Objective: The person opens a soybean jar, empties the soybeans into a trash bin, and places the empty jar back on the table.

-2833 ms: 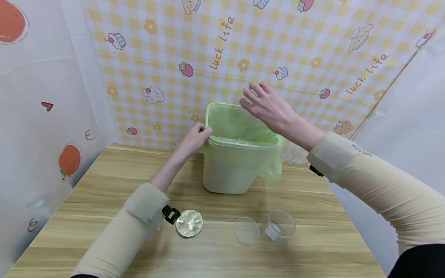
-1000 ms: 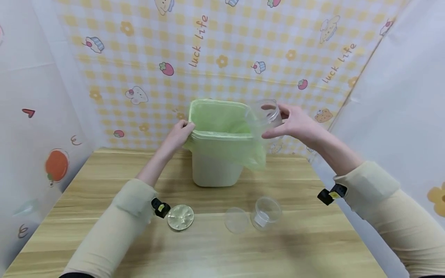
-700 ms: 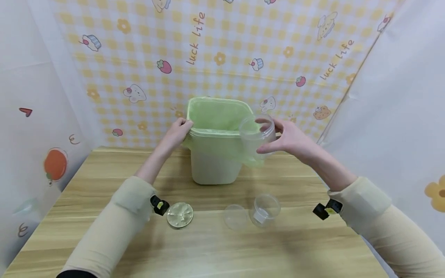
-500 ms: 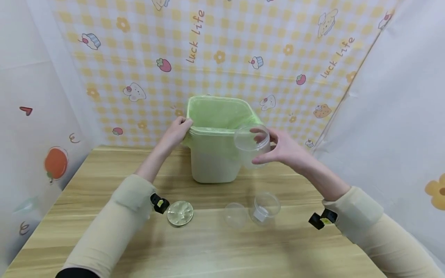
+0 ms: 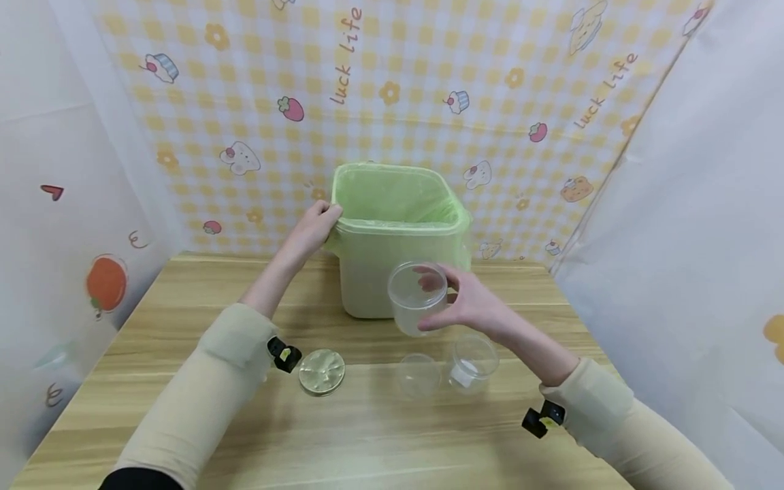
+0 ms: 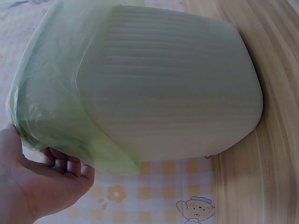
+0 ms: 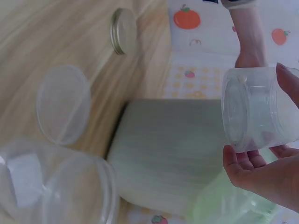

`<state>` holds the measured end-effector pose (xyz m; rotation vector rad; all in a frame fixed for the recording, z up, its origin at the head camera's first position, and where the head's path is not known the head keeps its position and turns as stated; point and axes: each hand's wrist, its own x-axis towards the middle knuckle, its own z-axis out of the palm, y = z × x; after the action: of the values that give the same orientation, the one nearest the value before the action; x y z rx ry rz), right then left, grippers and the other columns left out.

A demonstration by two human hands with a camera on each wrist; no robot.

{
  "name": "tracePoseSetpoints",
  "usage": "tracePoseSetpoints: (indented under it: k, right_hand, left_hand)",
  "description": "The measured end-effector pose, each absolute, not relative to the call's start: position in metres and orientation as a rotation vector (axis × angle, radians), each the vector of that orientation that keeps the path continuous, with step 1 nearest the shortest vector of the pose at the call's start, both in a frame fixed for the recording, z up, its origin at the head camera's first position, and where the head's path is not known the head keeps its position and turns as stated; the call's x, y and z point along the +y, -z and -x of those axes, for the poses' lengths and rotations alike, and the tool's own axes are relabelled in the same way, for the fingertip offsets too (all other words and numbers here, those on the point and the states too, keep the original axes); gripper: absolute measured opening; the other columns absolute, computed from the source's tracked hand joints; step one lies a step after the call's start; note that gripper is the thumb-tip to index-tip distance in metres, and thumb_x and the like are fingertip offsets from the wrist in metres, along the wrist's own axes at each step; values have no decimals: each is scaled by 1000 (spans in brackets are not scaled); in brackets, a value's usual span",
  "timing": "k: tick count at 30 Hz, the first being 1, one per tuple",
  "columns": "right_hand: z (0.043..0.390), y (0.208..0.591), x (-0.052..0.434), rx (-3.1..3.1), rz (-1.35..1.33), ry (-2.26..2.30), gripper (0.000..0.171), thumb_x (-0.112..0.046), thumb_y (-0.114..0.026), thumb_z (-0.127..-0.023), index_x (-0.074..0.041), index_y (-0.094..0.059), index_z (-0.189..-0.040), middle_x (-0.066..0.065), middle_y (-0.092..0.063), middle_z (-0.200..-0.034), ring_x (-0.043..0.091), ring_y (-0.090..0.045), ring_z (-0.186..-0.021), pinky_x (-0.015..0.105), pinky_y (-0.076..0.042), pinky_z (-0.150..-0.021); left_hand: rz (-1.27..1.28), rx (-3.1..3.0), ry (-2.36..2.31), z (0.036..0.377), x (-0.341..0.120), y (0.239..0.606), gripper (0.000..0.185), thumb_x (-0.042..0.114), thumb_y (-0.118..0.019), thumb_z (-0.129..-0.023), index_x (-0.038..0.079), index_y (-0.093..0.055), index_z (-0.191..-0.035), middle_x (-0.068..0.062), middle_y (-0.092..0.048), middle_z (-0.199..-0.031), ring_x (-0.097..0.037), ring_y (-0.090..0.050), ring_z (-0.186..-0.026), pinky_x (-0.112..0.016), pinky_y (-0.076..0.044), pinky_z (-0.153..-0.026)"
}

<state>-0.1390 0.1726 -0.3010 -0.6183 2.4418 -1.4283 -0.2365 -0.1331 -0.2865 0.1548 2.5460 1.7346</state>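
My left hand [image 5: 314, 230] grips the left rim of an off-white trash bin [image 5: 370, 282], pinching the light green bin liner [image 5: 398, 190] folded over it. In the left wrist view, the fingers curl beneath the liner's edge. My right hand [image 5: 474, 306] holds a clear plastic jar [image 5: 405, 312] from its right side, thumb in front and fingers behind. The jar is in front of the bin, above the table, its round mouth facing up toward me. In the right wrist view, nothing shows inside the see-through jar [image 7: 257, 109].
On the wooden table [image 5: 367, 442] lie a gold-coloured round lid [image 5: 322, 371] at left and a clear flat lid [image 5: 418, 376] near the middle. Beside the clear lid stands a second clear container [image 5: 480, 364] with a white label. A checked backdrop [image 5: 257, 88] rises behind the bin.
My right hand was raised over the bin, then beside its right rim with the jar. It has come down and toward me. My left hand stays on the rim.
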Motion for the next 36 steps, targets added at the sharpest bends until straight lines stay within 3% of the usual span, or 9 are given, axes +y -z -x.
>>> tracePoseSetpoints:
  k: [13,20,27,36]
  right_hand:
    - [123,362,136,2460,688,1413,92,-14,-97,-62,-10,-54,-144,13,-63,-137,32,-58,-129,54,-47,-111]
    - [115,389,119,2497,707,1353,93,-16,-97,-60,-9,-54,-142,11,-64,-134,29,-59,-126,52,-48,-108]
    - [112,410,110,2542,679,1310,98,-16,-98,-55,-7,-54,-141,10,-68,-130,29,-63,-123,41,-51,-102]
    - [110,425,103,2529,611,1269,98,-13,-98,-54,-9,-53,-141,10,-68,-131,31,-63,-121,52,-51,-103]
  left_hand:
    - [-147,2565,-1728,238,-132,287,34,40,-39,-101,9,-48,-111,-5,-46,-99,-21,-45,-93,-33,-39,-81]
    - [-139,2562,-1741,239,-133,288,33,41,-40,-101,11,-49,-109,-5,-46,-99,-21,-45,-93,-33,-39,-81]
    - [-130,2554,-1745,240,-131,287,33,41,-40,-101,11,-50,-111,-4,-46,-99,-20,-45,-93,-33,-38,-80]
    - [-116,2563,-1751,242,-130,287,33,41,-40,-101,11,-50,-111,-4,-46,-100,-20,-45,-95,-33,-39,-81]
